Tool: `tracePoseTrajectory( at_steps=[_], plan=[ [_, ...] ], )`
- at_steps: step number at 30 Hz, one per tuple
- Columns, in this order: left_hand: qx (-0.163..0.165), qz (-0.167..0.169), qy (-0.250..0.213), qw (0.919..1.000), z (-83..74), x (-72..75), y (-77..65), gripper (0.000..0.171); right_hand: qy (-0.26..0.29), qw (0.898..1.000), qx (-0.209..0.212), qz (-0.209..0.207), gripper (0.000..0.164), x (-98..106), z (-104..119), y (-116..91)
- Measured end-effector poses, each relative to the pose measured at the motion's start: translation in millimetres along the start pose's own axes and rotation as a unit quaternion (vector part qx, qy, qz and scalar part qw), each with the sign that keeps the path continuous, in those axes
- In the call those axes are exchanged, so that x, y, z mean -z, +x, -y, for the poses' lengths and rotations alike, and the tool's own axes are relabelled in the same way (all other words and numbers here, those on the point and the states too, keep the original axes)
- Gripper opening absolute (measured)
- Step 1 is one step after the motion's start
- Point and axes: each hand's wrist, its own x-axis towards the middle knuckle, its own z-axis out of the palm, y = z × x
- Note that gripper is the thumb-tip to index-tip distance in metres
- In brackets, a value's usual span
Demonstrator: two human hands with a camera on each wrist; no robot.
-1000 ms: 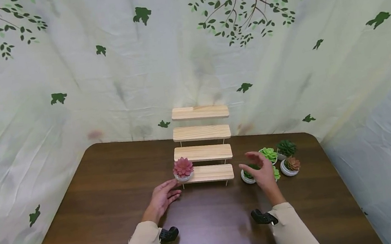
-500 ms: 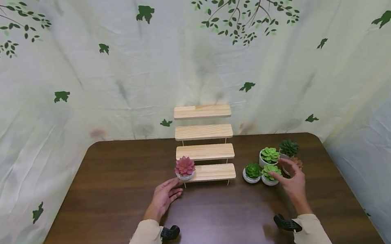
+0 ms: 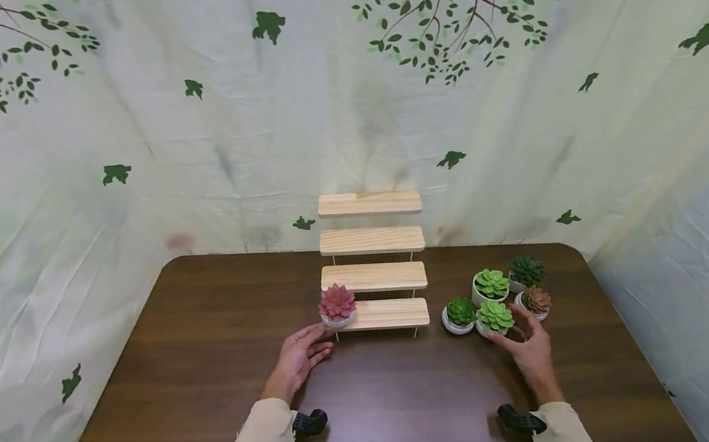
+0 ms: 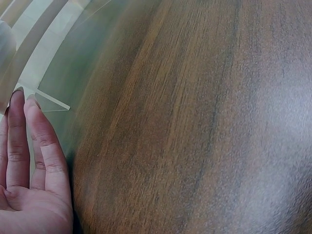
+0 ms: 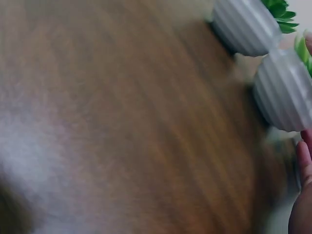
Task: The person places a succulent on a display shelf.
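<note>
My right hand [image 3: 529, 351] is around the front light-green potted succulent [image 3: 495, 316], thumb at the pot's near side and fingers at its right. In the right wrist view its white ribbed pot [image 5: 280, 92] has fingertips on two sides. My left hand [image 3: 295, 359] has its fingers extended, fingertips at the left end of the lowest shelf [image 3: 387, 314], beside the pink potted succulent [image 3: 336, 304]. That plant stands upright on this shelf. In the left wrist view the left fingers [image 4: 48, 141] lie nearly straight beside a clear support piece [image 4: 53, 99].
The wooden tiered stand [image 3: 370, 240] rises toward the leaf-print curtain [image 3: 238, 154]. Around the right hand's pot stand a dark-leaved succulent [image 3: 461, 311], another light-green one [image 3: 490, 284], a deep-green one [image 3: 526, 271] and a brownish one [image 3: 536, 299], all on the brown table [image 3: 219, 313].
My right hand has moved right across the plant group, then closed in on the front light-green succulent's pot. The left hand stays at the lowest shelf by the pink succulent.
</note>
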Motion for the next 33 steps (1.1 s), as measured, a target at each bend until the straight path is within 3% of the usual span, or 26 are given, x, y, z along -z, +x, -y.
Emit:
tracePoseTrajectory(
  at_steps=[7,17,33],
  plan=[
    [-0.001,-0.002,0.001,1.0,-0.4,-0.2,-0.9,0.016,-0.037,0.998,-0.052,0.025,0.073,-2.0,-1.8,-2.3],
    [-0.001,-0.007,0.002,1.0,0.3,0.2,0.1,0.013,-0.044,0.999,-0.023,0.009,0.062,-9.2,-7.1,3.1],
    [0.0,-0.004,0.001,1.0,-0.1,0.7,-0.5,0.015,-0.024,0.997,-0.07,0.015,0.067,-8.0,0.4,3.0]
  ],
)
